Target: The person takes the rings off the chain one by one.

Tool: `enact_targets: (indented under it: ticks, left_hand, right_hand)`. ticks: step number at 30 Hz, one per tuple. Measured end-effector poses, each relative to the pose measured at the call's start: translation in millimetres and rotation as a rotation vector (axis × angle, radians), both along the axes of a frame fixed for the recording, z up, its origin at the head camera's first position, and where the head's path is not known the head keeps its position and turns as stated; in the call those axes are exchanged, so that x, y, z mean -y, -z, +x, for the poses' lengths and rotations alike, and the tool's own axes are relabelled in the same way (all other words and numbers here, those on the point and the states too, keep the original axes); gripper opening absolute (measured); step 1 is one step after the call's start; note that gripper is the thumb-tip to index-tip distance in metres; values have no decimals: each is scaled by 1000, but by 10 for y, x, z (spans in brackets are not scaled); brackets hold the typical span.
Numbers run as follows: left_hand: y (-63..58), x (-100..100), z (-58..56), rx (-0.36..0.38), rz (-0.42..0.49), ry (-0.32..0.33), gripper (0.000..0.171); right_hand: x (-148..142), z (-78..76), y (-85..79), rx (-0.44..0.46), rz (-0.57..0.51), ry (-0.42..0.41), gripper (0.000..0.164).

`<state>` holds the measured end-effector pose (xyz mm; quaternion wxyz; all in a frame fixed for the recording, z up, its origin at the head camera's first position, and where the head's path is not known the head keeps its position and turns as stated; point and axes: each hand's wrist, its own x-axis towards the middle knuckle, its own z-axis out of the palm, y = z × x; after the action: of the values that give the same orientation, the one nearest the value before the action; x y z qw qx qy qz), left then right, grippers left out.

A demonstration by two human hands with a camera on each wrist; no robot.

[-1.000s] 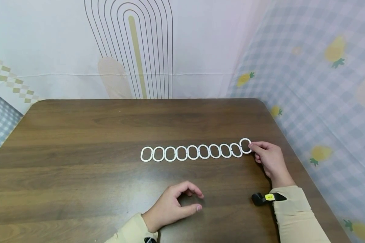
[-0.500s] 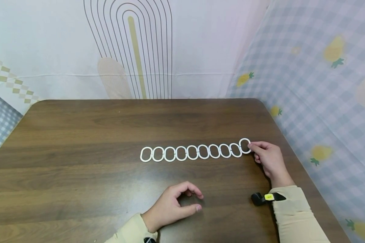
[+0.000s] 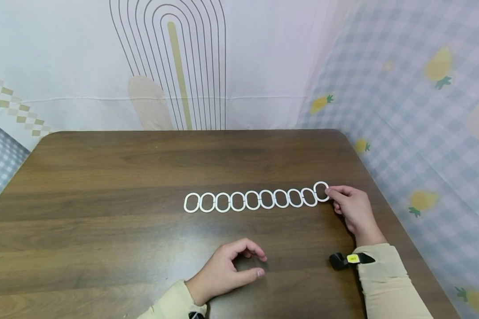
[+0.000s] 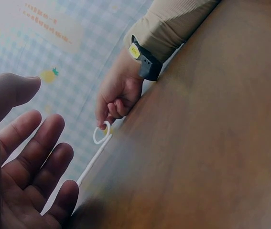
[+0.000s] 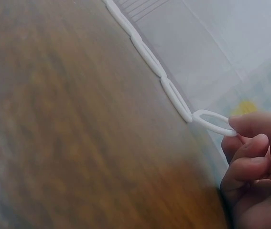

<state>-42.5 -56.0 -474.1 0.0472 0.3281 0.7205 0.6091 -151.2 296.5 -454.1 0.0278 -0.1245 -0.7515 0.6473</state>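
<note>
A row of several white oval rings lies flat across the wooden table, each meeting its neighbour at the side. At the right end of the row, my right hand pinches the last ring between thumb and forefinger. The right wrist view shows that end ring lifted at a tilt, its left end against the ring beside it. My left hand is held nearer the front, fingers loosely curved and thumb apart, holding nothing. In the left wrist view the fingers of that left hand are spread.
The brown table has its right edge close beside my right forearm. A white patterned cloth hangs behind it, and a blue checked cloth hangs on the right. A black camera is strapped to the right wrist.
</note>
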Motion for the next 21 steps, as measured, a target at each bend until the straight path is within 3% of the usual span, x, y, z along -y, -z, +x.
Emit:
enact_targets:
  ticks: [21]
  left_hand:
    - [3, -4, 1, -25, 5, -5, 19]
  right_hand:
    - [6, 15, -26, 4, -1, -6, 6]
